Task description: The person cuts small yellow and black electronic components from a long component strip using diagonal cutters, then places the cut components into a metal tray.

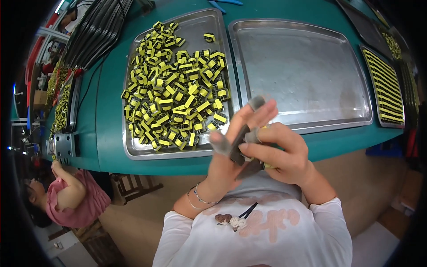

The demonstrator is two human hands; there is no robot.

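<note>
My left hand (pixel 221 171) is raised before my chest, palm turned up and partly blurred, with its fingers stretched toward the trays. Against its palm lies a dark grey flat block (pixel 239 149), which my right hand (pixel 289 155) pinches from the right side. A second dark piece (pixel 251 169) shows lower down, between the two hands. Some yellow peeks out under the right fingers; what it belongs to is hidden. Grey finger cots cover some fingertips of both hands. Beyond the left hand, a metal tray (pixel 178 155) holds a loose heap of small yellow-and-black transformers (pixel 178 93).
A second metal tray (pixel 302 75) is to the right. Further right stands a tray of transformers in neat rows (pixel 384 86). Dark strips (pixel 95 33) are stacked at the back left, near a metal block (pixel 65 145). Blue-handled pliers (pixel 227 3) lie behind. A person in pink (pixel 78 196) sits at left.
</note>
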